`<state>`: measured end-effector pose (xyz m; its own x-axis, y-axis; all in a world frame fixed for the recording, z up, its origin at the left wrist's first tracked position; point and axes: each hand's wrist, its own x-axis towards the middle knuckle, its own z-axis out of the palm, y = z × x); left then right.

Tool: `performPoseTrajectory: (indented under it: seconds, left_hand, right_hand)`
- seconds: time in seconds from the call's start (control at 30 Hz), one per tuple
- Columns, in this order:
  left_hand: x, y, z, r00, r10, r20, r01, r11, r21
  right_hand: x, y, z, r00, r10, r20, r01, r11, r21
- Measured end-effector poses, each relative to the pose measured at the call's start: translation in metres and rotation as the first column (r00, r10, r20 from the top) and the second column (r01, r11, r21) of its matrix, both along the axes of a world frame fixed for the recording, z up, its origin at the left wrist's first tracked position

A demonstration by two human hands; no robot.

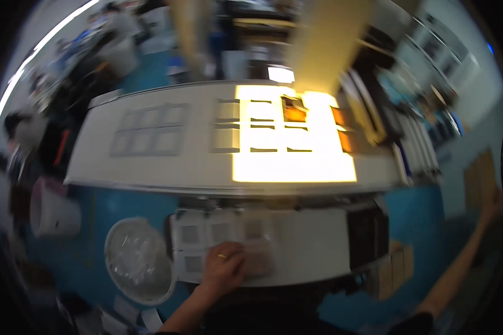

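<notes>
My left hand (pixel 224 267), with a ring on one finger, rests over a small white table in front of me. Its fingers are bent together at a blurred, see-through pinkish piece (pixel 258 258). Beside and beneath it lies a white sheet (pixel 205 228) with several grey squares in pale frames. Far out to the right, my right hand (pixel 492 203) is closed at the lower edge of a flat brown piece that looks like cardboard (pixel 479 177). Motion blur hides exactly how the fingers of either hand sit.
A long white table (pixel 95 162) runs across ahead, bearing grey window-like frames (pixel 151 129) and dark strips under a bright yellow light patch (pixel 293 167). A round white tub (pixel 113 259) lined with clear plastic stands left. Brown cardboard (pixel 395 271) stands at right. People work at far left.
</notes>
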<state>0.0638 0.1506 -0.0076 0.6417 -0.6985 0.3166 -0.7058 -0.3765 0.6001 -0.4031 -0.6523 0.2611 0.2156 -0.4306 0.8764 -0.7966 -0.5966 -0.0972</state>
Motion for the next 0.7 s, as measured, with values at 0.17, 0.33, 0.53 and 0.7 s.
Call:
performPoseTrajectory:
  seconds: [0.17,0.33,0.53,0.7]
  left_hand:
    - [0.002,-0.003,-0.003,0.995,0.001,0.096,-0.003,1.0,0.02]
    - [-0.001,-0.009,-0.007,0.99,-0.062,0.124,0.058,0.997,0.042]
    - [-0.008,-0.01,-0.01,0.994,-0.069,0.089,0.067,0.997,0.028]
    - [-0.01,-0.006,-0.003,0.993,-0.023,0.117,0.017,0.999,0.049]
  right_hand:
    - [0.008,0.161,-0.023,0.999,-0.014,0.049,-0.001,0.954,0.299]
    - [-0.024,0.243,-0.062,0.963,-0.149,0.224,0.019,0.87,0.493]
    - [-0.169,0.226,-0.219,0.789,-0.319,0.526,-0.275,0.581,0.766]
    - [-0.148,0.248,-0.317,0.812,-0.545,0.211,0.012,0.376,0.927]
